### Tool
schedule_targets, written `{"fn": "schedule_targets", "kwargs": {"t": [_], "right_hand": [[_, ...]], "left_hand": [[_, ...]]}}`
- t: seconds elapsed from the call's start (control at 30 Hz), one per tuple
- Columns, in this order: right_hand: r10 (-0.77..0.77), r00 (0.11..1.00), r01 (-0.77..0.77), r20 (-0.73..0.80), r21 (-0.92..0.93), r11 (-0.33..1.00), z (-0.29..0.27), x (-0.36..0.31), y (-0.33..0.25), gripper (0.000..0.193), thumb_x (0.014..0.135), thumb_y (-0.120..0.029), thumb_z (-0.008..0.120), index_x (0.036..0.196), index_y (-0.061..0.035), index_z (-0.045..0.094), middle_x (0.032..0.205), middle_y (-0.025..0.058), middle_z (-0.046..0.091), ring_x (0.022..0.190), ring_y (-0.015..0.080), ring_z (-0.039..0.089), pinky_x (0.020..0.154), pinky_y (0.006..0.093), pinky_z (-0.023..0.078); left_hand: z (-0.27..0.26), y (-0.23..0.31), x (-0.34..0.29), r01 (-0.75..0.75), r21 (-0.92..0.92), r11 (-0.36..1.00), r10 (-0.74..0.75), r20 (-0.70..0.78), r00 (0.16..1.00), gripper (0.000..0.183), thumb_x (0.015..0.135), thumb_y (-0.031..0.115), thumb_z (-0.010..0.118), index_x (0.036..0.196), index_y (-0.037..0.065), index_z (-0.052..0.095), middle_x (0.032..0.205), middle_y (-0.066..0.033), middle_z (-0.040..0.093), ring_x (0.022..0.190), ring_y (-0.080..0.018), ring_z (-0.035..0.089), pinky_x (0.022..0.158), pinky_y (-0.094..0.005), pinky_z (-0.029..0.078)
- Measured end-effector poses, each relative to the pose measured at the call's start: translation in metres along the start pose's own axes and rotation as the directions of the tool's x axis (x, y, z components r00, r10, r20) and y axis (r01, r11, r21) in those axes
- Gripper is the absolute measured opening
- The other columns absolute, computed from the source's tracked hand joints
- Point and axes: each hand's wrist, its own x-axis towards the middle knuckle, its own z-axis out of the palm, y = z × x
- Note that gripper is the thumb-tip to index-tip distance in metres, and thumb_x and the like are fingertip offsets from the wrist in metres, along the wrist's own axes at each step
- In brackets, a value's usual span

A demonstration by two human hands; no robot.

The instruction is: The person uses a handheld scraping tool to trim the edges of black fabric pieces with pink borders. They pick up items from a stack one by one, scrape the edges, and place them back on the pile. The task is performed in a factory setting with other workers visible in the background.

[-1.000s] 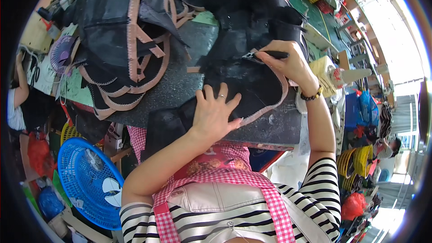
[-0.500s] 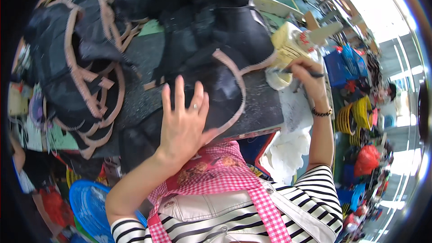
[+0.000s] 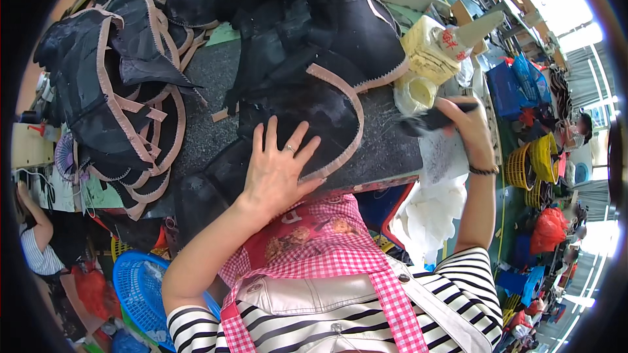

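My left hand (image 3: 276,168) lies flat with spread fingers on a black shoe-upper-like piece (image 3: 327,108) that has a pale pink zigzag-edged strip along its curved rim. My right hand (image 3: 474,132) grips a dark-handled brush (image 3: 428,121); its working end is smeared by motion. The brush is over the right part of the bench, just below a small open cup (image 3: 418,95) of pale yellow stuff. Against that cup stands a yellowish plastic bottle (image 3: 422,52) with a long pale nozzle. More black pieces (image 3: 353,33) overlap behind the one under my left hand.
A heap of black pieces with pink strips (image 3: 75,101) covers the left of the dark worktop (image 3: 392,150). White crumpled sheets (image 3: 432,216) hang at the near right edge. A blue basket (image 3: 140,287) stands below left. Another person's arm (image 3: 39,222) shows at far left.
My right hand has drawn the brush out of the cup and lowered it toward the bench. My left hand remains flat on the black piece, shifted slightly.
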Motion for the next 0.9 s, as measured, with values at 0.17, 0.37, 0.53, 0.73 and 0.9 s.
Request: {"fn": "schedule_targets", "kwargs": {"t": [0.17, 0.37, 0.53, 0.73, 0.9], "right_hand": [[-0.405, 0.911, 0.395, 0.082, 0.115, 0.911, 0.096, 0.050, -0.012, 0.019, 0.086, -0.016, 0.071, 0.090, 0.0034, 0.072, 0.073, 0.0020, 0.068, 0.068, 0.0044, 0.059, 0.060, 0.0235, 0.048], [-0.695, 0.710, 0.704, 0.110, -0.084, 0.705, 0.135, -0.044, -0.003, 0.009, 0.073, -0.001, 0.069, 0.067, -0.0039, 0.064, 0.061, 0.0089, 0.058, 0.055, 0.0258, 0.059, 0.051, 0.0328, 0.046], [-0.489, 0.838, 0.487, -0.242, -0.071, 0.870, 0.149, -0.012, -0.012, 0.016, 0.086, -0.008, 0.072, 0.073, -0.0008, 0.067, 0.063, 0.0119, 0.061, 0.055, 0.0125, 0.059, 0.050, 0.0313, 0.045], [-0.810, 0.578, 0.808, 0.101, 0.062, 0.585, 0.175, -0.049, -0.018, 0.009, 0.077, -0.001, 0.073, 0.073, -0.0032, 0.065, 0.068, 0.0076, 0.063, 0.057, 0.0223, 0.063, 0.051, 0.0330, 0.048], [-0.641, 0.763, 0.619, -0.083, -0.193, 0.761, 0.163, 0.020, -0.016, 0.008, 0.082, -0.007, 0.075, 0.076, -0.0020, 0.071, 0.067, 0.0080, 0.066, 0.054, 0.0130, 0.061, 0.050, 0.0268, 0.046]], "left_hand": [[-0.002, -0.010, 0.001, -0.043, -0.021, 0.999, 0.043, 0.007, 0.999, 0.051, 0.086, 0.038, 0.066, 0.132, 0.018, 0.059, 0.148, -0.0071, 0.044, 0.131, -0.0457, 0.037, 0.111, -0.0610, 0.024], [0.005, -0.015, 0.000, -0.022, -0.106, 0.994, 0.016, -0.058, 0.998, 0.042, 0.088, 0.015, 0.059, 0.131, 0.013, 0.058, 0.145, -0.0051, 0.047, 0.132, -0.0423, 0.039, 0.114, -0.0609, 0.020], [-0.022, -0.033, -0.017, 0.039, -0.127, 0.991, -0.060, -0.168, 0.984, 0.050, 0.080, 0.014, 0.073, 0.126, 0.009, 0.056, 0.137, -0.0137, 0.049, 0.133, -0.0365, 0.042, 0.113, -0.0565, 0.026], [0.000, -0.044, -0.034, 0.234, -0.197, 0.952, -0.272, -0.194, 0.943, 0.064, 0.073, 0.031, 0.081, 0.132, 0.018, 0.057, 0.143, -0.0181, 0.041, 0.129, -0.0410, 0.041, 0.108, -0.0548, 0.032], [0.005, -0.045, -0.040, 0.249, -0.233, 0.940, -0.300, -0.215, 0.929, 0.068, 0.072, 0.030, 0.083, 0.133, 0.019, 0.056, 0.138, -0.0209, 0.045, 0.118, -0.0382, 0.048, 0.099, -0.0487, 0.039]]}}
